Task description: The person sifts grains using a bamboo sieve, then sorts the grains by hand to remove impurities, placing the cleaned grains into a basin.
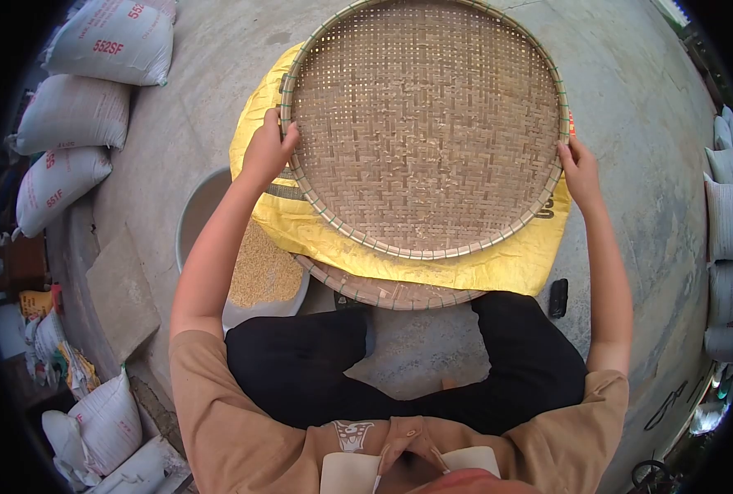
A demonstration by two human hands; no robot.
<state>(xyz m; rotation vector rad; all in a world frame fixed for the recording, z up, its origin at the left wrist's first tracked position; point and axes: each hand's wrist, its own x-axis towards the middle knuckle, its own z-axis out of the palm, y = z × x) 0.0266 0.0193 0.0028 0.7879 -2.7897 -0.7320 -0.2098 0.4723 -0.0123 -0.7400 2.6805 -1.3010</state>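
Note:
A large round woven bamboo winnowing basket (428,132) is held out in front of me, its mesh side facing up. My left hand (272,148) grips its rim at the left, thumb on top. On the opposite side my right hand (579,169) has hold of the rim too. A few pale bits cling to the weave. Beneath the basket lies a yellow woven sack (366,259), spread over a second round bamboo tray (383,295). Beside my left forearm, a wide grey basin (198,218) holds yellowish grain (263,267).
Full white sacks (78,111) are stacked at the left, with another sack (107,424) at lower left. More sacks (727,222) line the right edge. A small black object (558,298) rests on the concrete floor (655,165) near my right knee.

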